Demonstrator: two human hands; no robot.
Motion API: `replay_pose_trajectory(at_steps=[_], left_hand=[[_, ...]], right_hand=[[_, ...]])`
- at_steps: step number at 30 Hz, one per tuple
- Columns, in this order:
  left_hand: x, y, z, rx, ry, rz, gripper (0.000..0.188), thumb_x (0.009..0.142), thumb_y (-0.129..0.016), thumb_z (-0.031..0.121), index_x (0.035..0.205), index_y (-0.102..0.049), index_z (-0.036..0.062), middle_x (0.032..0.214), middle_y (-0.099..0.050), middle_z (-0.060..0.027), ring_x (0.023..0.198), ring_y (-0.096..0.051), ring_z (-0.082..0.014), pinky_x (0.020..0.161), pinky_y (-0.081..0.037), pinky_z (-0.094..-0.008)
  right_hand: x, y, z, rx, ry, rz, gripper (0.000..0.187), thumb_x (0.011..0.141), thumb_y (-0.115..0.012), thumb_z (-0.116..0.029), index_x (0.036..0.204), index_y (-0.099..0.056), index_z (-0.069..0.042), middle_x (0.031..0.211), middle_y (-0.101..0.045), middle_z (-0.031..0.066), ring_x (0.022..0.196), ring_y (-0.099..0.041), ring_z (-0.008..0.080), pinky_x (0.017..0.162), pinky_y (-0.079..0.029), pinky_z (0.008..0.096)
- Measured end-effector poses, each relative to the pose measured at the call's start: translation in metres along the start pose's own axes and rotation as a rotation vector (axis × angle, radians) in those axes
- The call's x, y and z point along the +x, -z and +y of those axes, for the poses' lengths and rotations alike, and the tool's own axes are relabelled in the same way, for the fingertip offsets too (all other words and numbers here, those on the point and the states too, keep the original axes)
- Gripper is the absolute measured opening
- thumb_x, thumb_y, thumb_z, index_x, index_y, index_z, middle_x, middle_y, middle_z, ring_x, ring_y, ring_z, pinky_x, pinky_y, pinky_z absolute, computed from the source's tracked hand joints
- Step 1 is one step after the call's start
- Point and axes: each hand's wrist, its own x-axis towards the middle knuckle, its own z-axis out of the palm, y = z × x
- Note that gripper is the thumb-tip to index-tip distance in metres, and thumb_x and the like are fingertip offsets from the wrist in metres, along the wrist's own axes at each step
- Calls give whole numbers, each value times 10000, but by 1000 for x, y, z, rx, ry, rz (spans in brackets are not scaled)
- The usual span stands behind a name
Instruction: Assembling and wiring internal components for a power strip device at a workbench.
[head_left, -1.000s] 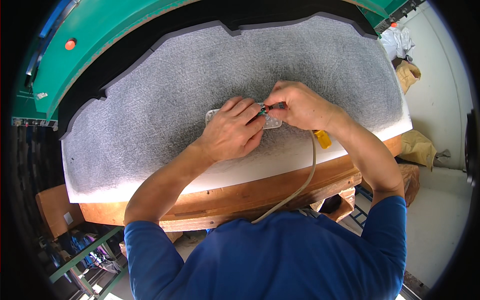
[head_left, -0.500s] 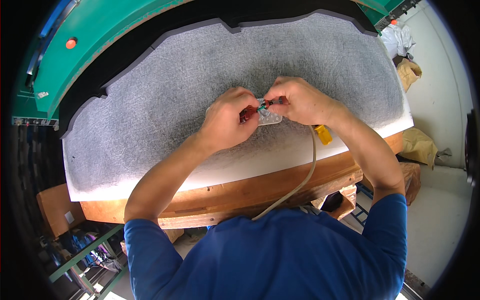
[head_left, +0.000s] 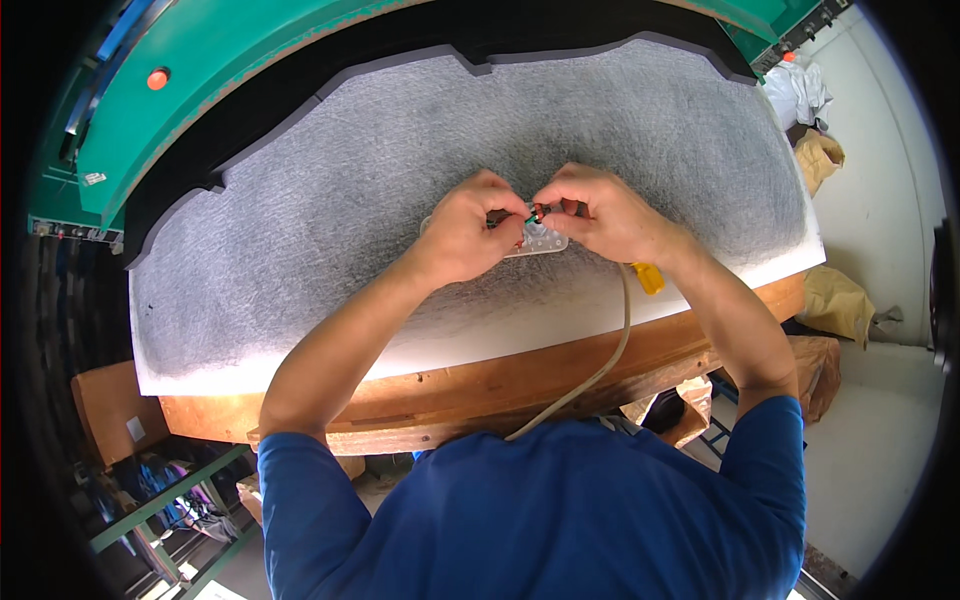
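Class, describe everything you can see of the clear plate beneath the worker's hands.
The clear plate looks like thin, see-through plastic, pale and flat, with a rounded right end and small round marks, perhaps holes, near its edge. It lies lengthwise from left to right on the grey streaked surface. The left hand hides its middle and much of its left part; the right hand reaches in over its right end. Whether either hand touches it cannot be told.

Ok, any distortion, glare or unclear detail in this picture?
Head view: the wooden edge looks bowed, frame corners black; head view, lower left: the white margin is glaringly bright; head view, centre: small parts in the left hand and right hand, partly hidden, are too small to identify.
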Motion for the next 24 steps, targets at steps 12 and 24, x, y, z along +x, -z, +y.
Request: replay_pose_trajectory(at_steps=[12,24], left_hand=[[-5,6,3,-37,58,-52,127,828,-713,4,944,-714,55,1038,-577,-57,850,-597,-137,711,-491,-266],[-1,4,-4,-41,-65,83,113,772,-749,2,861,-683,24,955,-629,-65,822,-642,-166,690,-514,-292]], right_hand=[[-8,-10,-5,108,-96,58,210,834,-720,-9,1031,-659,-50,971,-630,100,855,-623,255,736,-519,347],[4,-11,-5,-27,170,194,220,854,-697,-20,1064,-634,-41,990,-658,116,922,-636,280,798,-526,364]])
